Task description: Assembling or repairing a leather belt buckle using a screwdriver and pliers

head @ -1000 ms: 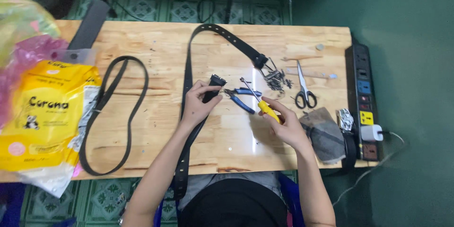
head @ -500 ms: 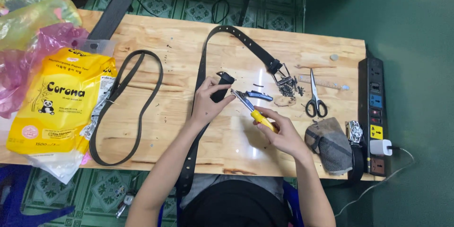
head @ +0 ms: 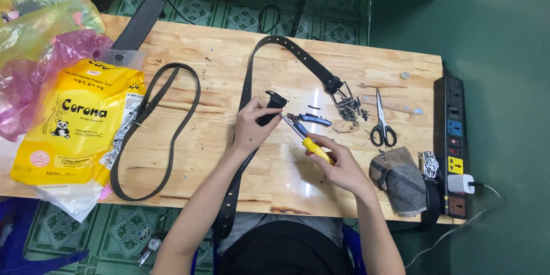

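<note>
My left hand (head: 251, 128) pinches the free end of a long black belt (head: 246, 89) that loops across the wooden table (head: 229, 57) and hangs over the near edge. My right hand (head: 342, 163) grips a screwdriver with a yellow handle (head: 317, 150), its metal tip touching the belt end beside my left fingers. The belt's metal buckle (head: 342, 95) lies at the far right of the loop. Blue-handled pliers (head: 309, 119) lie just beyond the screwdriver.
A second black belt loop (head: 166, 132) lies to the left. A yellow paper-towel pack (head: 80, 123) and plastic bags (head: 40, 28) sit at the left edge. Scissors (head: 381, 126), small dark scraps (head: 348, 113), a grey cloth (head: 401, 180) and a black power strip (head: 452, 137) are to the right.
The view has shifted, so everything sits lower and further right in the picture. My hands stay together on the belt end with the screwdriver; the objects on the table have not moved.
</note>
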